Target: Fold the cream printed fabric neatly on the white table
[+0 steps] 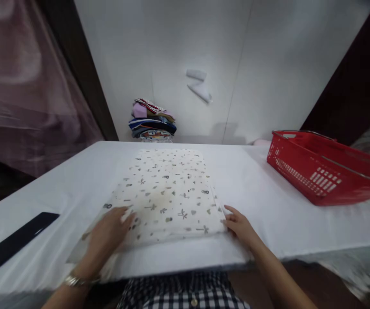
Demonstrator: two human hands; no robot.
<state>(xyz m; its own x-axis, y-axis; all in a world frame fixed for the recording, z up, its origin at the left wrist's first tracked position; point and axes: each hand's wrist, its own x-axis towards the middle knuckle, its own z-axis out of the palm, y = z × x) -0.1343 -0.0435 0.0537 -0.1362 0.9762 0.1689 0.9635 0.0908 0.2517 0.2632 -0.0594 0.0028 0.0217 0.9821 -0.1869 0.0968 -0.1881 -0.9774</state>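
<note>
A white cloth (168, 193) printed with small grey and green motifs lies spread flat over the middle of the table. On its left front part rests my left hand (115, 227), thumb and fingers apart; the hand is slightly blurred. A greyish flap of the cloth reaches out past my left wrist toward the table's front edge. At the front right corner, my right hand (238, 221) has its curled fingers on the cloth's edge, with the index finger stretched out above them. The thumb of that hand is mostly hidden.
A red plastic basket (310, 176) stands at the right of the white-covered table (246, 184). A dark, flat, glossy object (17, 242) lies at the left. Beyond the far edge is a stack of folded clothes (152, 120) against the wall. A pink curtain (26, 86) hangs at left.
</note>
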